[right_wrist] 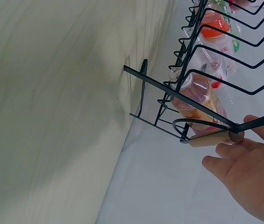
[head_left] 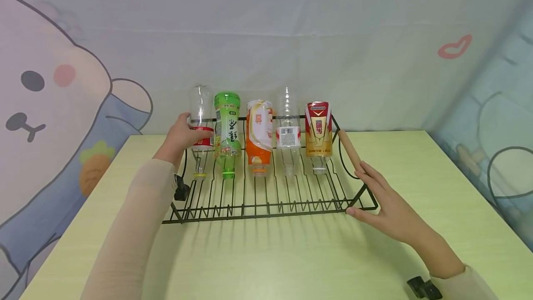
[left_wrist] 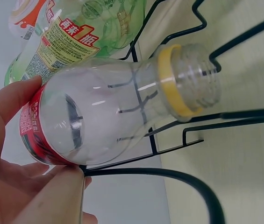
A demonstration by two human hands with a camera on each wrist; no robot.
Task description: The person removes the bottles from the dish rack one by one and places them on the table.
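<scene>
A black wire rack stands on the table, and bottles lie on it in a row, necks toward me. At its left end my left hand grips a clear plastic bottle by its red label, thumb on top. The yellow ring on that bottle's neck shows in the left wrist view; no cap is on it. Beside it lies a green bottle. My right hand has its fingers extended by the rack's right wooden handle, the thumb near the front corner.
Further right on the rack are an orange-and-white bottle, a clear bottle with a white label and a red-and-gold bottle. A printed cloth hangs behind the pale table.
</scene>
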